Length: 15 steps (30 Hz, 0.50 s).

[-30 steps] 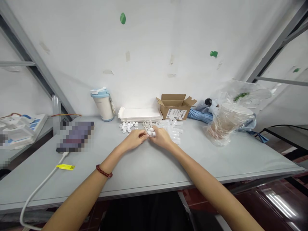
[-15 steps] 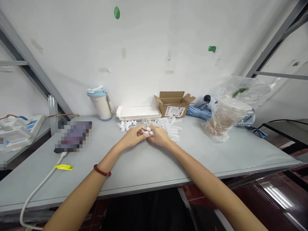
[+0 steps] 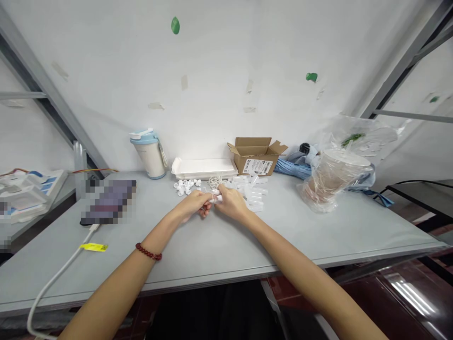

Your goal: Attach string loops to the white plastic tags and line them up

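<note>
Over the middle of the grey table, both hands meet at a small bundle of clear plastic tubes with white caps (image 3: 215, 198). My left hand (image 3: 193, 205) is closed around it from the left, fingers curled. My right hand (image 3: 230, 202) grips it from the right, thumb and fingers pressed together. A thin pale rubber band seems to run around the bundle; the fingers hide most of it. Just beyond lies a heap of rubber bands (image 3: 214, 181). Loose white caps (image 3: 186, 186) are scattered on the left, and several clear tubes (image 3: 255, 194) lie on the right.
Behind stand a cream tumbler (image 3: 151, 156), a stack of white trays (image 3: 205, 167) and an open cardboard box (image 3: 255, 158). A phone (image 3: 109, 202) with a white cable lies left. At right are a plastic-wrapped cup (image 3: 334, 177) and a blue umbrella (image 3: 292, 167).
The bundle has turned, so its white caps no longer face me. My left fingers have curled further around it, and my right fingers have shifted on it.
</note>
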{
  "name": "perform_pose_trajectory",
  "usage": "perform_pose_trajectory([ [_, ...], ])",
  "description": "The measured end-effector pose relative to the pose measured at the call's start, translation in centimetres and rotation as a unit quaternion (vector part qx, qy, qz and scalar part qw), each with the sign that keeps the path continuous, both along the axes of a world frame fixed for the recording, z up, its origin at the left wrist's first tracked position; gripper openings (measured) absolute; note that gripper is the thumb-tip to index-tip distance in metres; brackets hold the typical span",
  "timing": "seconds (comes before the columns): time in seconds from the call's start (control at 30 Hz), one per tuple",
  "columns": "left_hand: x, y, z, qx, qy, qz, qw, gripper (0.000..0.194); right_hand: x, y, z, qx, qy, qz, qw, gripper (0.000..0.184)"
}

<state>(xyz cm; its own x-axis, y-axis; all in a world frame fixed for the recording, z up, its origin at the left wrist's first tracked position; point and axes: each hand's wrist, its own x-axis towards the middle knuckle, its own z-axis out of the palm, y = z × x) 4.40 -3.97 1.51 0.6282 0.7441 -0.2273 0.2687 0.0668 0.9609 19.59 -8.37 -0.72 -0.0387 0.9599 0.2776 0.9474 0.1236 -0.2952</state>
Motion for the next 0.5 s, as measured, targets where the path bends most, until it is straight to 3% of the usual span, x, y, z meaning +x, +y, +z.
perform_pose_trajectory([
  [0.23, 0.0, 0.0, 0.7, -0.179, -0.05, 0.066, 0.98, 0.028, -0.2, -0.2, 0.3, 0.025, -0.025, 0.003, 0.999, 0.019],
  [0.4, -0.2, 0.0, 0.3, -0.096, -0.028, 0.086, 0.991, 0.032, 0.6, 0.2, 0.1, 0.032, -0.05, -0.01, 0.998, 0.023],
  [0.5, -0.2, -0.1, 0.1, -0.068, -0.009, 0.068, 0.995, 0.035, 1.2, 0.5, -0.1, 0.042, -0.043, -0.015, 0.998, 0.02],
])
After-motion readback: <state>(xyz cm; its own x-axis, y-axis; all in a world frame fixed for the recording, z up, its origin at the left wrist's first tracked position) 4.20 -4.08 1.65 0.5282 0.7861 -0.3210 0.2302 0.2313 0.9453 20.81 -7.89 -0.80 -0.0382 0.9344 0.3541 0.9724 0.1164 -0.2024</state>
